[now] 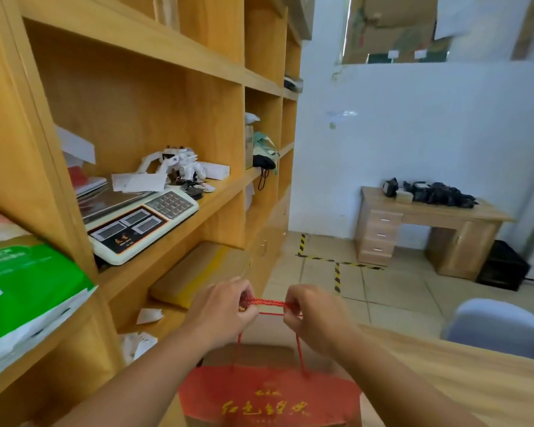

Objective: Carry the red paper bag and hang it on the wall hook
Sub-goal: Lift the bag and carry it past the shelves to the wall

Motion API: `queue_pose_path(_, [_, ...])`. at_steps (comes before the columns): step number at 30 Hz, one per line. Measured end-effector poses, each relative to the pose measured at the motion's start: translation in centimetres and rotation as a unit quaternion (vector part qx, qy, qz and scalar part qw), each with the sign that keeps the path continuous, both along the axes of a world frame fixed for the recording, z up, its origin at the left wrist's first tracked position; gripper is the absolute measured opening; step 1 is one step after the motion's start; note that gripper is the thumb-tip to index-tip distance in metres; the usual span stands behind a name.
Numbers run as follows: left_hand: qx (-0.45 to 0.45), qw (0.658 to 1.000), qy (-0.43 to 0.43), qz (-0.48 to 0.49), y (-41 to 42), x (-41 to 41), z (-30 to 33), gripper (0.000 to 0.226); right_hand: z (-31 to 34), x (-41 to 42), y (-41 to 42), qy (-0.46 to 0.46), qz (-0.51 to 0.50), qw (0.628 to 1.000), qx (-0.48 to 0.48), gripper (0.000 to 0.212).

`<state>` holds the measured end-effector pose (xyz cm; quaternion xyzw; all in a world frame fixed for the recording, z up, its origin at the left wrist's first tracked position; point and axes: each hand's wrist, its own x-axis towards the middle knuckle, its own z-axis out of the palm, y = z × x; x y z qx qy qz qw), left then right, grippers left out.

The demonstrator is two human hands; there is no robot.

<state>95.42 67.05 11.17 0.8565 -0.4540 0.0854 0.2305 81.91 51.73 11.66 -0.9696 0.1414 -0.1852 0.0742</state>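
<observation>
A red paper bag with yellow lettering hangs low in the middle of the head view, below my hands. Its red rope handles are stretched level between my two fists. My left hand grips the handles' left end. My right hand grips their right end. Both hands are held in front of me beside the wooden shelf unit. On the white wall far ahead sits a small pale fitting under a strip of tape; I cannot tell whether it is a hook.
A tall wooden shelf unit fills the left side, holding a weighing scale and a green package. A wooden desk stands against the far wall. A grey chair and a wooden tabletop are at the right. Striped tape marks the tiled floor.
</observation>
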Motion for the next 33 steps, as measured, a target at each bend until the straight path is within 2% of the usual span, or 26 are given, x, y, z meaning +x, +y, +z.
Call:
queue_pose_path(10, [-0.052,0.996,0.065,-0.030,-9.4,11.3,-0.9,0.008,0.4,10.7,-8.1,0.001,-0.057,0.998,-0.003,0.013])
queue_pose_path(18, [-0.066,0.989,0.107,-0.081,-16.3,21.0,-0.6,0.023,0.8,18.7,-13.5,-0.003,-0.099,0.995,-0.012,0.011])
queue_pose_path(23, [-0.073,0.985,0.126,-0.094,-20.2,25.4,0.0,0.023,1.0,22.8,-16.9,0.000,-0.122,0.992,-0.013,0.013])
queue_pose_path(27, [-0.064,0.987,0.123,-0.082,-23.8,28.4,0.5,0.007,0.7,26.1,-20.3,-0.007,-0.141,0.990,0.002,0.014])
queue_pose_path(33, [-0.056,0.987,0.118,-0.093,-30.9,33.1,0.6,0.002,0.1,30.7,-27.1,-0.028,-0.156,0.987,0.018,0.014])
